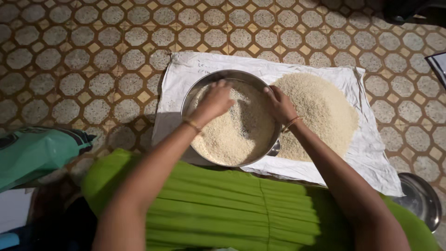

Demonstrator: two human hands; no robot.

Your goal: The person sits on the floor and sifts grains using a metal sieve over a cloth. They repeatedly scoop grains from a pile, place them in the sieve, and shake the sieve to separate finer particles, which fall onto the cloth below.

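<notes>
**Two hands in a pan of rice on the floor**

The floor (69,69) is made of grey speckled tiles with little yellow squares between them. A white cloth (371,158) lies spread flat on it. The far corners of the picture are dark.

A round steel pan (195,93) sits on the left part of the cloth. It is full of white rice (232,135). The pan's rim is shiny, and a small dark patch shows in the middle of the grains. Just beside the pan, on the right part of the cloth, is a big flat heap of rice (320,111). The heap touches the pan's right side.

The left hand (214,100) lies on the rice in the pan, fingers bent and loosely spread, holding nothing that can be seen. The right hand (278,104) rests on the pan's right rim with its fingers curled over the edge. Each wrist wears a thin bangle.

A green pleated skirt (223,209) fills the near side, right up to the pan. A green bag (37,153) lies at the left, well apart from the cloth. A small steel bowl (423,200) sits by the cloth's near right corner. The bare tiles stretch out to the left and far side.
</notes>
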